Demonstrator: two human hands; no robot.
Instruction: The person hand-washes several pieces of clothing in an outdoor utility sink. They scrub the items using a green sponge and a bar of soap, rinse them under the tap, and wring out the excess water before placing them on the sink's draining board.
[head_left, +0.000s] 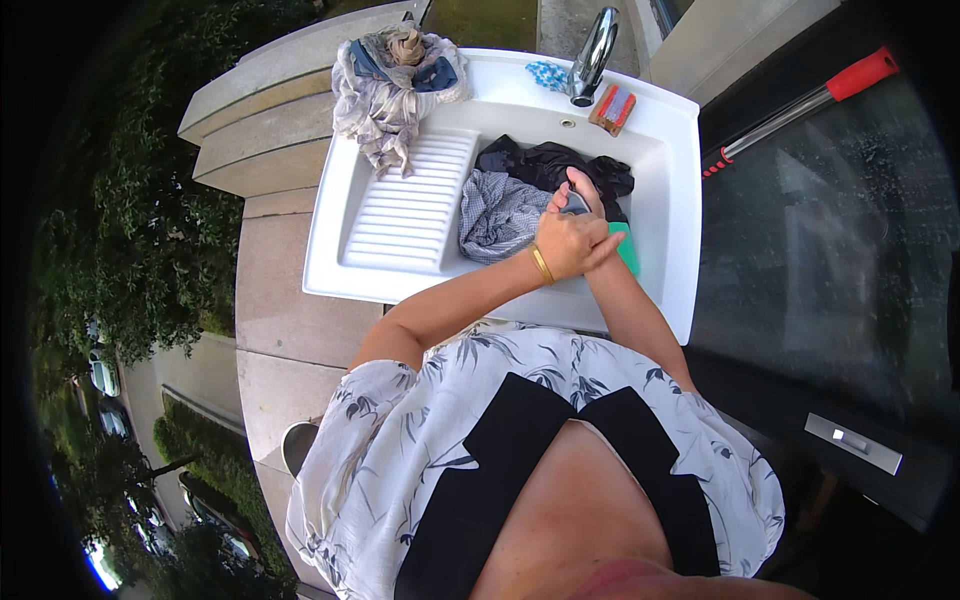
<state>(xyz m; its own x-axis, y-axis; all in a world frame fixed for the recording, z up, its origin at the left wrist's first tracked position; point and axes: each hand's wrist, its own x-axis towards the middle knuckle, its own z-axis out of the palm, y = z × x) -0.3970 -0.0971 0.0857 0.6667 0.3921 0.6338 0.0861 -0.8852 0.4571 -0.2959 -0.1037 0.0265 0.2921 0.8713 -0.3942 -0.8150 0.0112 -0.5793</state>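
Note:
My left hand, with a gold bracelet at the wrist, is clasped over my right hand above the basin. A bit of grey-blue cloth shows between the two hands; most of it is hidden by fingers. Beneath and to the left lies a bunched blue-and-white checked garment in the white laundry sink. Black garments are heaped beyond the hands. A green object, its kind unclear, lies partly behind my right forearm.
A ribbed washboard forms the sink's left side. Bundled clothes hang over the back left corner. At the back stand a chrome faucet, a blue-and-white cloth and a brush-like block. A red-handled pole leans at right by a glass door.

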